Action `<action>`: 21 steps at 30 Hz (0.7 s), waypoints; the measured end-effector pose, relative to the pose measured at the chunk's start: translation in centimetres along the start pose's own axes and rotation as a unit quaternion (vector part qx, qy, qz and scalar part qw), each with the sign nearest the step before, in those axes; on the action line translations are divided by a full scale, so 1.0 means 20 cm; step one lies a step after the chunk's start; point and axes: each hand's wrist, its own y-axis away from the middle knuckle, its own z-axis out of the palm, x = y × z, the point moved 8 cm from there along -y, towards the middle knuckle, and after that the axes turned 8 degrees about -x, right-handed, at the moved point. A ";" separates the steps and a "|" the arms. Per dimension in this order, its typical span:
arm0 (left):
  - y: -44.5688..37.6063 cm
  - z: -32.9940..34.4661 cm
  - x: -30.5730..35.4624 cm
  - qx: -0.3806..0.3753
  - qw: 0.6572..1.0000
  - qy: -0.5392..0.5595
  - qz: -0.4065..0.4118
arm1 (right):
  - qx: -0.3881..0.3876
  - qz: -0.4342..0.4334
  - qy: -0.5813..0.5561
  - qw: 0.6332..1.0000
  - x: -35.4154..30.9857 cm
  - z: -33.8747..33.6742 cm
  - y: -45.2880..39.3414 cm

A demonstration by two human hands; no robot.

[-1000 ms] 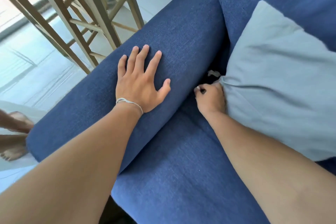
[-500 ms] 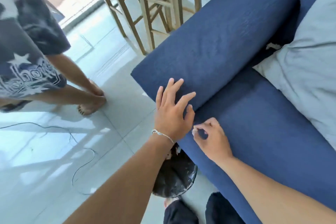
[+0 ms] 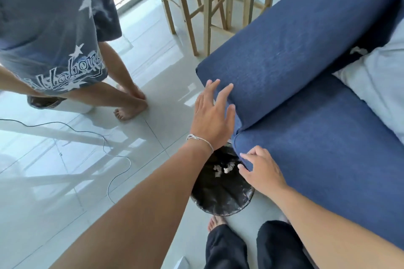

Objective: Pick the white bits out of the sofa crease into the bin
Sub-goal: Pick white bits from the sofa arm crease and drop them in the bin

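Note:
A black-lined bin [image 3: 220,201] stands on the floor against the front of the blue sofa [image 3: 317,137], with several white bits [image 3: 222,169] lying inside. My right hand [image 3: 260,170] hovers over the bin's rim at the seat cushion's corner, fingers spread, nothing visible in them. My left hand [image 3: 213,113] is open, fingertips resting on the end of the sofa armrest [image 3: 284,50]. One white bit [image 3: 358,50] remains in the dark crease between armrest and the pale grey cushion [image 3: 382,85].
Another person [image 3: 50,35] in a grey printed shirt stands barefoot on the tiled floor at the left. A thin cable [image 3: 105,144] snakes across the tiles. Wooden stool legs [image 3: 207,6] stand behind the armrest. My own legs [image 3: 251,247] are below the bin.
My view swung from the crease down to the floor. My right hand came away from the crease, pinched, to above the bin and its fingers have spread. My left hand slid to the armrest's end.

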 end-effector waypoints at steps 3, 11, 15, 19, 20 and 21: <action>-0.12 0.01 0.11 -0.002 1.000 0.001 0.027 | 0.048 0.024 -0.002 0.999 0.10 -0.19 -0.04; -0.58 0.14 0.62 -0.032 0.988 -0.072 0.136 | 0.180 0.059 0.043 0.981 0.44 -0.85 -0.17; -0.88 0.32 0.74 -0.074 0.977 -0.143 0.137 | 0.232 0.075 0.051 0.969 0.58 -1.17 -0.27; -1.17 0.47 0.69 -0.093 0.974 -0.188 0.084 | 0.259 0.077 0.045 0.962 0.70 -1.42 -0.43; -1.22 0.51 0.66 -0.104 0.969 -0.213 0.069 | 0.258 0.082 0.043 0.962 0.73 -1.47 -0.49; -1.25 0.55 0.63 -0.108 0.963 -0.239 0.057 | 0.250 0.091 0.042 0.963 0.77 -1.52 -0.56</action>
